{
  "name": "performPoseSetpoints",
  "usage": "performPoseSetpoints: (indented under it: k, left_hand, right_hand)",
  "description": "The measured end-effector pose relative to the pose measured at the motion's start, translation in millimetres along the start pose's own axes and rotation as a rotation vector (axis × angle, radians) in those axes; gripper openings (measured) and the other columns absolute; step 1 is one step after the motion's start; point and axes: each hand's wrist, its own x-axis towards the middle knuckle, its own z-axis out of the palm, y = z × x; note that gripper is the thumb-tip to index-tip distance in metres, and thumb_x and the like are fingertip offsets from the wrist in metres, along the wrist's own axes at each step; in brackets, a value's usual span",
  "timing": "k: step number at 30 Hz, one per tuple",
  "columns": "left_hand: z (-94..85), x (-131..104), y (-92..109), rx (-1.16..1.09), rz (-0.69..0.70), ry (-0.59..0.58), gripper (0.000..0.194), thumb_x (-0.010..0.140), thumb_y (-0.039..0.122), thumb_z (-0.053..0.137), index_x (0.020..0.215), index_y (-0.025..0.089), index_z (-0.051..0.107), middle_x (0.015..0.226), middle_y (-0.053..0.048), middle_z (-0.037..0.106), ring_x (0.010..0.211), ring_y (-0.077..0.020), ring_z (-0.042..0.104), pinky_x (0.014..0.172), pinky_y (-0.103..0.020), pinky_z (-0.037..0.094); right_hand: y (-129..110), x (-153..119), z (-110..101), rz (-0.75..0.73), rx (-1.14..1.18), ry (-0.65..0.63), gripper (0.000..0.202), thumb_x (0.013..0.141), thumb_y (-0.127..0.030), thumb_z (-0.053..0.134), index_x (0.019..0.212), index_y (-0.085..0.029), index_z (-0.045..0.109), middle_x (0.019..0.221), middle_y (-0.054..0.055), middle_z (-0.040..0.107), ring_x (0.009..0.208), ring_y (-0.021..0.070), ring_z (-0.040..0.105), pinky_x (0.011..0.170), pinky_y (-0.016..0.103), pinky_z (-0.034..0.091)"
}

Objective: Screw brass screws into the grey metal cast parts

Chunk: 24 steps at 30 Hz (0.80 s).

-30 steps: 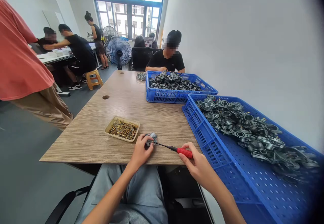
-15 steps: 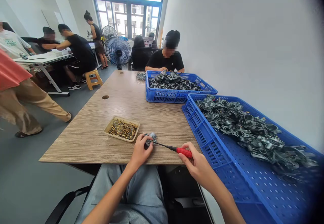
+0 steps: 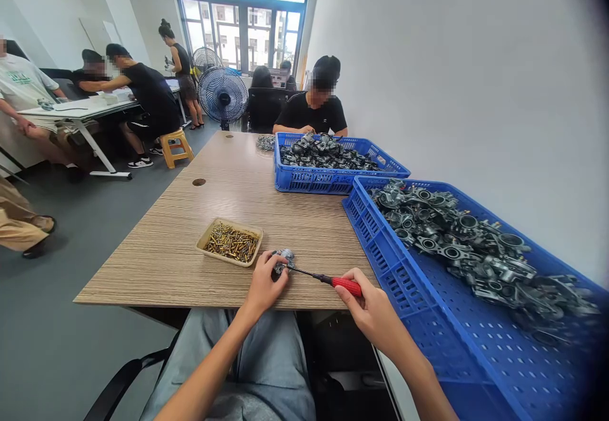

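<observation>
A small grey metal part [image 3: 286, 255] lies on the wood-grain table near its front edge. My left hand [image 3: 267, 281] is closed round its left side, with thumb and fingers pressed on it. In my right hand [image 3: 368, 300] is the red handle of a screwdriver [image 3: 346, 285]. The dark shaft points left, and its tip meets the part beside my left thumb; the exact contact point is too small to make out. Just left of the part stands a beige tray [image 3: 202, 251] of small brass-coloured pieces.
A blue crate [image 3: 404, 281] of metal parts stands to the right. Behind it, another blue crate [image 3: 309, 186] holds similar parts. A person [image 3: 311, 113] sits at the table's far end. Several people and a fan [image 3: 223, 97] are farther left.
At the far left, the passer-by in tan trousers has moved toward the picture's left edge, uncovering a seated person's legs. My hands, the screwdriver and the part look unmoved.
</observation>
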Motion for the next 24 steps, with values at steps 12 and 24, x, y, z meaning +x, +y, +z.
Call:
performPoseSetpoints:
  k: [12,24]
  left_hand:
    - [0.0,0.7,0.3,-0.004,-0.002,0.002,0.019,0.088,0.019,0.060,0.104,0.024,0.068,0.117,-0.009,0.060,0.120,-0.0260,0.058,0.107,-0.043,0.047]
    - [-0.7,0.0,2.1,-0.007,0.007,-0.007,0.017,0.088,0.019,0.060,0.103,0.024,0.067,0.116,-0.009,0.060,0.119,-0.0260,0.058,0.106,-0.043,0.047]
  right_hand:
    - [-2.2,-1.1,-2.0,-0.008,-0.005,-0.022,0.025,0.102,-0.050,0.046,0.099,-0.026,0.050,0.068,-0.002,0.062,0.057,0.0187,0.054,0.054,0.028,0.032]
    - [-0.5,-1.3,-1.8,-0.018,0.007,-0.013,0.023,0.102,-0.048,0.047,0.101,-0.026,0.051,0.068,-0.003,0.061,0.056,0.0187,0.053,0.057,0.029,0.034]
